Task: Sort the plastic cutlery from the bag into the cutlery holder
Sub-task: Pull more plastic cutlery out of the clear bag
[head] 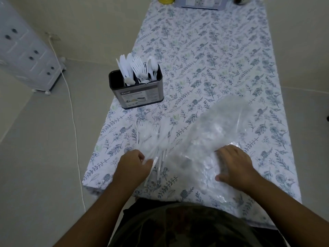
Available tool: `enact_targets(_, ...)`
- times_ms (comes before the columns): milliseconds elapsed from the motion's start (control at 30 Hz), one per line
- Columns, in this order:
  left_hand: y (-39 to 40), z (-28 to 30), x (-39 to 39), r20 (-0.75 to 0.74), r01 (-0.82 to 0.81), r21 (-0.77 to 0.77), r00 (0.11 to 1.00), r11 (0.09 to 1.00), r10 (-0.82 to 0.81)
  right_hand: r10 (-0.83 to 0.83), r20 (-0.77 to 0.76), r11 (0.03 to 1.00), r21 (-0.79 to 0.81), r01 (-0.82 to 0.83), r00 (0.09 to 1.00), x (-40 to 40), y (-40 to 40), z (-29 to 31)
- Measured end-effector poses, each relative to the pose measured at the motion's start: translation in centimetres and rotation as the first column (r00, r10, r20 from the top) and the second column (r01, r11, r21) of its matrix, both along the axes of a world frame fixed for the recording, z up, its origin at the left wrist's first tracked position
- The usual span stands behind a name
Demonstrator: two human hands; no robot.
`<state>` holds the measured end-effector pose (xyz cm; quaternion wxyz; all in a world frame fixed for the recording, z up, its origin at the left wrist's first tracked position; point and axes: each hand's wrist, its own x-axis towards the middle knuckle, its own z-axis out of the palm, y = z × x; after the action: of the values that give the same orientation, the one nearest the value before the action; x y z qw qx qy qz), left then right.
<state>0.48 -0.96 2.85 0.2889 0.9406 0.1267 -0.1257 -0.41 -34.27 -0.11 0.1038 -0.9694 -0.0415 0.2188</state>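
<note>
The left hand [132, 164] has its fingers curled around the handles of loose white cutlery [151, 139], which fans toward 12 o'clock on the worktop [222, 56]. The right hand [235, 166] presses flat on the clear bag [213, 132], fingers together, thumb out toward 9 o'clock. At 11 o'clock from the left hand stands the holder [140, 93], already holding forks, knives and spoons.
</note>
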Motion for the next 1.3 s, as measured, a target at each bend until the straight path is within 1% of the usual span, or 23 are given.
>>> enact_targets(67, -0.7, 0.5, 0.8, 0.059, 0.054, 0.034, 0.997, 0.998, -0.055, 0.049, 0.048, 0.999, 0.015, -0.050, 0.998, -0.5, -0.6, -0.1)
enact_targets(133, -2.6, 1.4, 1.7, 0.192, 0.130, -0.043, 0.974, 0.991, -0.119, 0.091, 0.115, 0.993, 0.068, -0.099, 0.989, -1.1, -0.9, -0.3)
enact_targets(167, -4.0, 1.7, 2.3, 0.262, 0.198, -0.091, 0.950, 0.976, -0.169, 0.110, 0.119, 0.988, 0.093, -0.122, 0.987, -1.2, -0.8, -0.4)
enact_targets(233, -7.3, 1.6, 3.6, 0.358, 0.383, -0.127, 0.878, 0.915, -0.318, 0.137, 0.102, 0.978, 0.145, -0.151, 0.985, -1.2, -0.6, -0.4)
enact_targets(300, -10.5, 0.6, 4.9, 0.371, 0.534, -0.112, 0.805, 0.838, -0.464, 0.126, 0.035, 0.969, 0.210, -0.130, 0.991, -1.1, -0.3, -0.5)
enact_targets(333, -11.7, -0.2, 5.4, 0.345, 0.570, -0.087, 0.787, 0.817, -0.512, 0.107, 0.013, 0.959, 0.263, -0.107, 0.994, -1.1, -0.3, -0.8)
enact_targets(367, -12.7, -1.0, 5.7, 0.307, 0.579, -0.068, 0.787, 0.812, -0.535, 0.070, -0.002, 0.948, 0.313, -0.066, 0.998, -1.1, -0.3, -1.0)
enact_targets(433, -13.3, -2.2, 6.3, 0.231, 0.538, -0.072, 0.828, 0.840, -0.511, -0.016, -0.030, 0.933, 0.359, 0.025, 0.999, -1.5, -0.4, -1.2)
enact_targets(467, -13.1, -2.5, 6.5, 0.221, 0.493, -0.111, 0.859, 0.863, -0.462, -0.037, -0.037, 0.935, 0.352, 0.048, 0.999, -1.8, -0.5, -1.3)
enact_targets(500, -12.7, -2.5, 6.5, 0.223, 0.426, -0.175, 0.895, 0.888, -0.386, -0.045, -0.037, 0.941, 0.334, 0.055, 0.998, -2.1, -0.7, -1.5)
enact_targets(567, -11.5, -2.3, 6.3, 0.225, 0.248, -0.308, 0.957, 0.918, -0.183, -0.064, -0.026, 0.949, 0.308, 0.069, 0.998, -2.5, -1.0, -1.6)
enact_targets(633, -10.2, -2.1, 5.7, 0.183, 0.088, -0.382, 0.983, 0.920, -0.018, -0.090, -0.036, 0.952, 0.290, 0.096, 0.995, -2.6, -1.1, -1.6)
enact_targets(667, -9.8, -2.0, 5.2, 0.153, 0.045, -0.406, 0.988, 0.913, 0.019, -0.092, -0.038, 0.958, 0.269, 0.099, 0.995, -2.6, -1.1, -1.6)
enact_targets(767, -9.8, -1.9, 4.1, 0.143, 0.024, -0.387, 0.989, 0.922, 0.034, -0.097, 0.005, 0.980, 0.174, 0.095, 0.995, -2.4, -0.4, -1.1)
enact_targets(867, -11.2, -1.0, 5.9, 0.218, 0.009, -0.399, 0.972, 0.917, 0.086, -0.170, 0.055, 0.973, 0.170, 0.159, 0.984, -2.1, 1.0, -0.6)
enact_targets(900, -11.6, -0.7, 7.1, 0.220, 0.003, -0.389, 0.971, 0.921, 0.090, -0.171, 0.057, 0.973, 0.168, 0.159, 0.984, -2.0, 1.5, -0.6)
enact_targets(1000, -12.8, 0.7, 11.2, 0.109, -0.026, -0.309, 0.992, 0.951, 0.063, -0.097, -0.004, 0.988, 0.116, 0.097, 0.995, -1.9, 2.5, -1.1)
enact_targets(1100, -14.4, 1.5, 14.5, 0.027, 0.023, -0.343, 1.000, 0.939, -0.015, -0.069, -0.067, 0.992, 0.096, 0.075, 0.995, -2.0, 2.6, -1.3)
enact_targets(1167, -15.3, 0.9, 15.9, 0.035, 0.056, -0.312, 0.998, 0.948, -0.047, -0.046, -0.068, 0.994, 0.092, 0.052, 0.997, -2.1, 2.5, -1.2)
enact_targets(1267, -15.7, -0.4, 17.4, 0.066, 0.054, -0.286, 0.997, 0.957, -0.037, -0.003, -0.068, 0.996, 0.090, 0.009, 0.998, -2.5, 1.5, -1.4)
enact_targets(1300, -15.5, -0.8, 17.8, 0.067, 0.032, -0.289, 0.998, 0.957, -0.013, 0.013, -0.073, 0.996, 0.091, -0.006, 0.997, -2.8, 1.0, -1.5)
